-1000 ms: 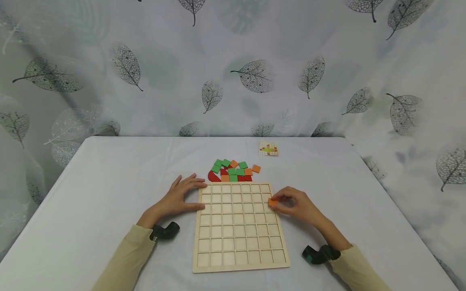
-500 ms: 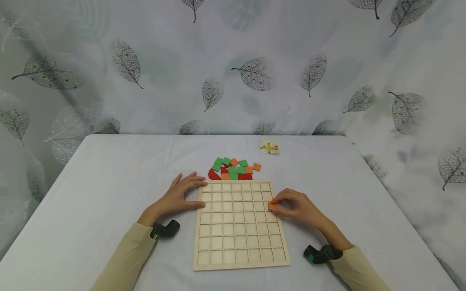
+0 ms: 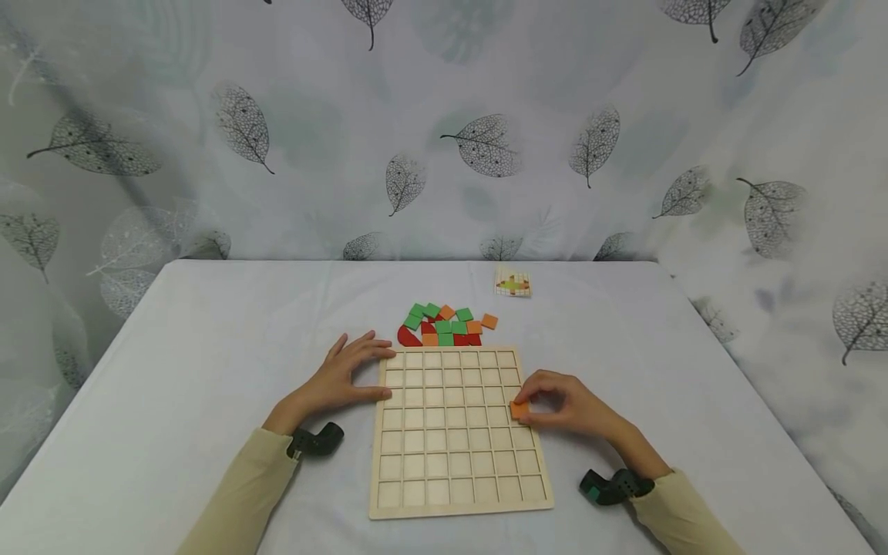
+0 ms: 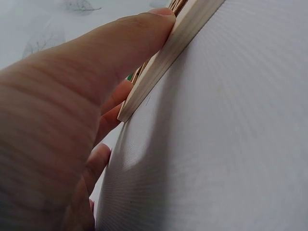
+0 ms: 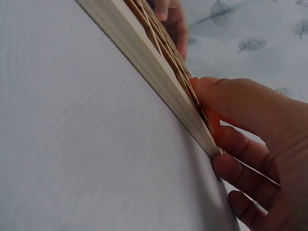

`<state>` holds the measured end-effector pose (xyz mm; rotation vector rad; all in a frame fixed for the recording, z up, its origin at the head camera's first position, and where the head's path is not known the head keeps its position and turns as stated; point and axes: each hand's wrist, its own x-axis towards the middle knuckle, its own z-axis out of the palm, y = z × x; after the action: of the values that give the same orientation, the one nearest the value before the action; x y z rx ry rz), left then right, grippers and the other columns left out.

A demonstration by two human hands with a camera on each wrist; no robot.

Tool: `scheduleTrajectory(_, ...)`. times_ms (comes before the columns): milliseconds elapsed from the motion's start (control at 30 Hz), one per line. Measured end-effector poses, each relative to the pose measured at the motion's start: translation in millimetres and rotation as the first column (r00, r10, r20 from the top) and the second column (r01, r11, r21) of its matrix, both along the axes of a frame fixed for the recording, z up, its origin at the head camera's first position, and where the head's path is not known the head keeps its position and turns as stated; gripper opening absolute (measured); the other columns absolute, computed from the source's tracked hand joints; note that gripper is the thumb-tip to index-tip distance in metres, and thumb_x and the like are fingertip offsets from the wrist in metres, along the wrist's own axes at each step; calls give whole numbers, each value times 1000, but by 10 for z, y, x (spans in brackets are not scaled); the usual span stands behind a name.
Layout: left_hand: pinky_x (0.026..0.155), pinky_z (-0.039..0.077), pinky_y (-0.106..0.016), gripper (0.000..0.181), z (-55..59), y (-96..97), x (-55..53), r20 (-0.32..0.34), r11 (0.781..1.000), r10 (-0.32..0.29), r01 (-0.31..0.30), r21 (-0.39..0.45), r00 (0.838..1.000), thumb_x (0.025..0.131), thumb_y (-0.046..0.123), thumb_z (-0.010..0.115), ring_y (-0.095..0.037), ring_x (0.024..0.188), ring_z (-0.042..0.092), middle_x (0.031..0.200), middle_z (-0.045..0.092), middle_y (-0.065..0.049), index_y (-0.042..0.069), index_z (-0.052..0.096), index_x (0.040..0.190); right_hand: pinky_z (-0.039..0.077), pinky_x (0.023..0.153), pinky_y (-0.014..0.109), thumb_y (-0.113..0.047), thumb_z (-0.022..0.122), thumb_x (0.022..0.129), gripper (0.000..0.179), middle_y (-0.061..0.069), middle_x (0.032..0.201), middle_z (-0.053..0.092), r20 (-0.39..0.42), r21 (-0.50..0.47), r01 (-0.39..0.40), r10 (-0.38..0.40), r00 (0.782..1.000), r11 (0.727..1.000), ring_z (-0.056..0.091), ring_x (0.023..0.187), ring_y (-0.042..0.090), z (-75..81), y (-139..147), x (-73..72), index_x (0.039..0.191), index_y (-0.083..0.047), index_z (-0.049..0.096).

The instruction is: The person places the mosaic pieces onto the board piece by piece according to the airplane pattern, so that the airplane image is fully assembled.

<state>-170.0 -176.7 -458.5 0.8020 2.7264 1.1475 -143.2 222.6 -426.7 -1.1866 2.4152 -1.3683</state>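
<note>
A square wooden board [image 3: 446, 440] with a grid of shallow square cells lies flat before the person. My left hand [image 3: 340, 377] is at its far left corner, fingers spread. The thumb [image 4: 139, 36] rests on the board's side rim, as the left wrist view shows, and the other fingertips touch near the corner. Between thumb and forefinger my right hand [image 3: 572, 405] pinches an orange square tile [image 3: 518, 410] over the rightmost column, about mid-height. In the right wrist view the tile [image 5: 214, 121] is tilted, close against the board's surface.
Beyond the board's far edge lies a loose pile of green tiles [image 3: 442, 327], orange tiles [image 3: 474, 327] and red pieces [image 3: 408, 337], some overlapping. A small pattern card [image 3: 512, 284] lies farther back. White cloth [image 3: 173, 370] covers the table; a leaf-print curtain [image 3: 312, 154] hangs behind.
My right hand has moved toward the near edge along the rightmost column, by about one cell, with the orange tile pinched throughout. The left hand has stayed at the corner.
</note>
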Motion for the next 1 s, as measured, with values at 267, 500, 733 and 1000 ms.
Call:
scheduleTrajectory(267, 117, -2, -59, 57, -17, -8, 3, -15, 1000, 0, 0, -5, 1000, 80, 35, 80, -35, 145, 25, 142, 53, -9, 14, 61, 129, 49, 80, 30, 6, 80, 74, 26, 12, 96, 69, 11, 10, -17, 17, 1000, 1000, 61, 91, 22, 17, -22, 28, 98, -3, 72)
scheduleTrajectory(500, 117, -2, -59, 58, -2, -11, 2, -6, 1000, -2, 2, -2, 1000, 80, 35, 80, -34, 146, 25, 142, 52, -9, 14, 60, 130, 47, 85, 24, 5, 79, 75, 25, 11, 98, 68, 17, 8, -27, 27, 999, 1000, 60, 95, 21, -8, -12, 22, 98, -2, 73)
scheduleTrajectory(733, 117, -3, -58, 57, -17, -13, -2, -6, 1000, 5, -5, -6, 1000, 80, 36, 80, -34, 146, 24, 143, 51, -9, 14, 61, 129, 47, 85, 23, 5, 78, 77, 24, 11, 98, 66, 24, 0, -30, 30, 999, 1000, 59, 96, 19, -63, 1, 6, 99, -2, 73)
scheduleTrajectory(1000, 117, -1, -59, 57, -23, -12, -9, -36, 1000, -9, 9, -5, 999, 80, 36, 79, -34, 145, 26, 142, 52, -9, 14, 60, 130, 49, 82, 22, 8, 75, 79, 25, 10, 99, 69, 6, -10, 0, 0, 1000, 1000, 61, 93, 18, -82, 15, -26, 102, -2, 72)
